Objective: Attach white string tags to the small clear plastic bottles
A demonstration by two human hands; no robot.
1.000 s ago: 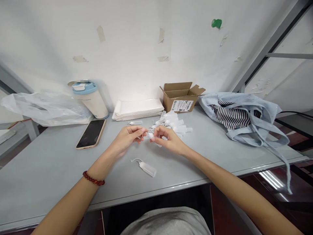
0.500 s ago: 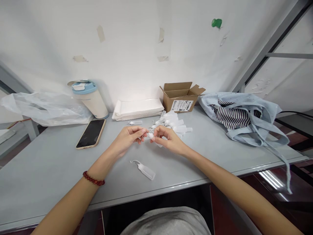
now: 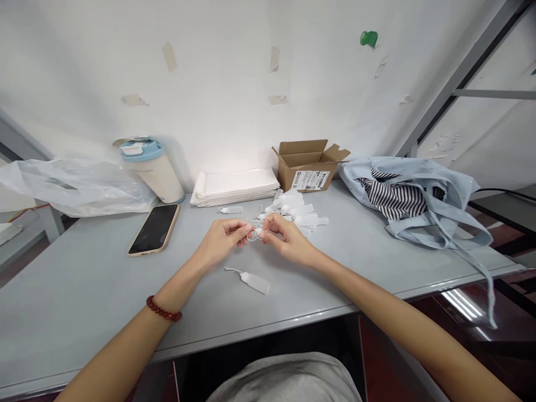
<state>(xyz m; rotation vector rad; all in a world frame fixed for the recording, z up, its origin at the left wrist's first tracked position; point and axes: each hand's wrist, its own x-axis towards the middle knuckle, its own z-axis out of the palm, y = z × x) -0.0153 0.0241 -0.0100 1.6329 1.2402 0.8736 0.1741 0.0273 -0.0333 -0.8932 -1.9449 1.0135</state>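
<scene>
Over the grey table (image 3: 104, 290), my left hand (image 3: 226, 237) pinches the thin end of a small white bottle's tube. My right hand (image 3: 285, 237) has its thumb and fingers closed on the neck of that white bottle (image 3: 258, 232); its body is mostly hidden by the fingers. Behind my right hand lies a pile of translucent bottles (image 3: 295, 206) with thin tubes. One loose bottle (image 3: 255, 282) lies in front of my hands, its tube pointing left. Another small bottle (image 3: 231, 210) rests behind my left hand.
A phone (image 3: 154, 229), a tumbler (image 3: 157, 173) and a plastic bag (image 3: 79, 187) are at the left. White stacked sheets or trays (image 3: 237, 186) and an open cardboard box (image 3: 307, 167) stand by the wall. A blue cloth bag (image 3: 414, 195) lies at the right.
The loose bottle in front has turned slightly and shifted a little to the right. My hands stay together, with a loop of tube now showing between the fingers.
</scene>
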